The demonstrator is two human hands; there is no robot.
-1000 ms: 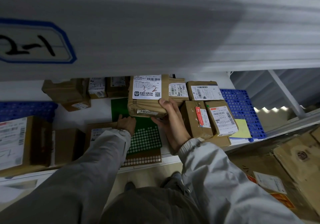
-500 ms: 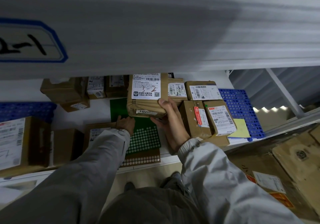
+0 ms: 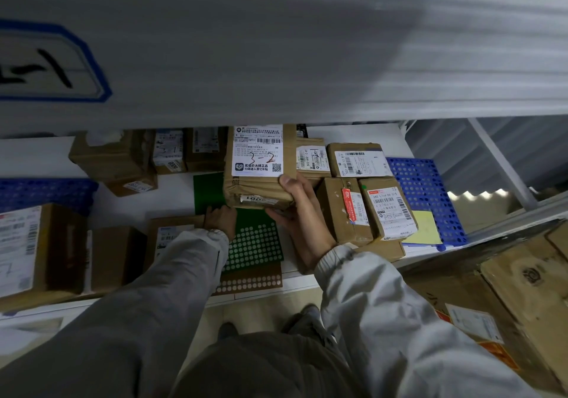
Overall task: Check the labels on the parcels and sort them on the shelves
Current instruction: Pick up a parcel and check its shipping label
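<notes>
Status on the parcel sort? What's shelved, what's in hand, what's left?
Done: several labelled parcels already sit on the white shelf, including the row at the back and the cluster on the right.
In hand: the right hand grips a brown parcel with "3-2" handwritten on its label, over the green sheet; the left hand rests on that sheet.
Left: setting this parcel down. Cardboard boxes lie lower right, contents unclear.

— What lies on the white board among the boxes?
— A green sheet (image 3: 212, 191) with rows of pale dots, a brown dotted sheet (image 3: 250, 282) below it, blue perforated panels (image 3: 425, 195) and a yellow note (image 3: 425, 228).
</notes>
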